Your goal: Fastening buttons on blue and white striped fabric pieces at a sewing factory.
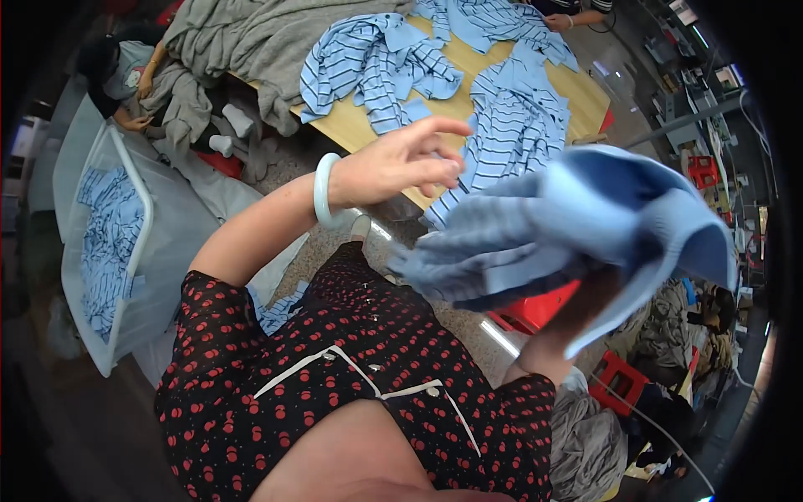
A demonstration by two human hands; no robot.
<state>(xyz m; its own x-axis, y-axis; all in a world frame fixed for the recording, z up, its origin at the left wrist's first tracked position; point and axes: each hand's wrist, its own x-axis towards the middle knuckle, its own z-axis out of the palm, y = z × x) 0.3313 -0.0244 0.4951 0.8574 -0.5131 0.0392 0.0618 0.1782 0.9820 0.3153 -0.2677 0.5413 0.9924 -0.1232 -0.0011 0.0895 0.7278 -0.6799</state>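
A light-blue garment with dark stripes, apparently a shirt [502,226], hangs bunched and motion-blurred in the air at right. My right forearm [544,356] runs up under it and bears it; the cloth and the blur hide the fingers of that hand. My left hand [410,159], with a pale bangle [324,191] on its wrist, is beside the near edge of the wooden table [343,125]. Its fingers are apart and hold nothing. More striped blue shirts lie on the table, one pile [376,67] at left and another [519,117] nearer the right.
A white plastic bin [142,226] of striped blue pieces stands at left. Behind it, a person [138,71] sits with grey cloth [242,50]. Another person's hand [559,22] rests at the far table edge. Red stools [619,383] and grey fabric [585,439] are at right.
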